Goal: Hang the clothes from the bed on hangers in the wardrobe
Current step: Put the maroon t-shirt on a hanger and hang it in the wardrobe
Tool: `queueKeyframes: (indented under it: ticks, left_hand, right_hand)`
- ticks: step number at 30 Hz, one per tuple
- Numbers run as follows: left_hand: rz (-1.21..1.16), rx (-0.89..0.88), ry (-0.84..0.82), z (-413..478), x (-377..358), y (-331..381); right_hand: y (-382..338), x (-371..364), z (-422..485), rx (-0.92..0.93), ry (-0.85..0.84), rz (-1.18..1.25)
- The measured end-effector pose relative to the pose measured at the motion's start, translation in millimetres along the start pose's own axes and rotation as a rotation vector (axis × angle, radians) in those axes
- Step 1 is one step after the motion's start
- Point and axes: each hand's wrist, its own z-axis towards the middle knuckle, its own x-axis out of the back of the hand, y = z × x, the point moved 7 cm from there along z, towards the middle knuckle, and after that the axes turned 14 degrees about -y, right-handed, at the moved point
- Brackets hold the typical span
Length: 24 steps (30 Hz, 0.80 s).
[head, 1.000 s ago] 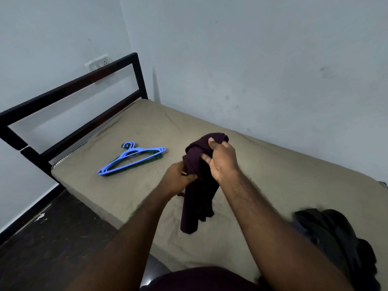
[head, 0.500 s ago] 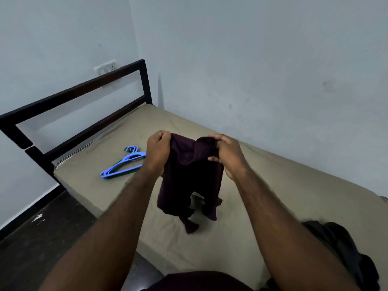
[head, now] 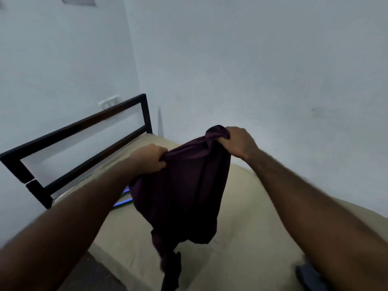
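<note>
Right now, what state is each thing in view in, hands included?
Purple garment: held up above the bed, spread between both hands, lower end dangling.
Left hand: grips the garment's upper left edge.
Right hand: grips its bunched upper right corner.
Blue hanger: lying on the bed, mostly hidden behind the garment.
Dark clothes: lying on the bed, only partly in view.

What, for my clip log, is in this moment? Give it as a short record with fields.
garment: dark purple garment, held up over the beige mattress, hanging loose
left hand: grips its upper left edge
right hand: grips its bunched upper right corner
hanger: blue hanger on the mattress, mostly hidden behind the garment
headboard: black, at the left
other clothes: dark pile at bottom right edge
wardrobe: not in view
</note>
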Motion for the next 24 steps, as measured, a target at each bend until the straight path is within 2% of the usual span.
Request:
queueKeyframes:
  ticks: [5, 8, 13, 17, 21, 24]
  left_hand:
    - [-0.105, 0.057, 0.205, 0, 73, -45]
    - [-0.124, 0.023, 0.300, 2, 113, -50]
    - [-0.214, 0.073, 0.320, 9, 143, -57]
    - [-0.279, 0.074, 0.363, 6, 149, -54]
    - [-0.341, 0.150, 0.369, 3, 147, -61]
    - [-0.547, 0.175, 0.398, 1, 142, -60]
  right_hand:
    - [0, 66, 17, 0.013, -0.026, -0.095]
    - [-2, 103, 22, 0.034, 0.101, -0.082]
    - [-10, 124, 35, -0.026, 0.052, -0.216]
    - [-11, 133, 34, -0.020, 0.067, -0.155]
    - [-7, 128, 31, -0.041, 0.053, -0.099]
    - [-5, 119, 26, -0.043, 0.045, 0.180]
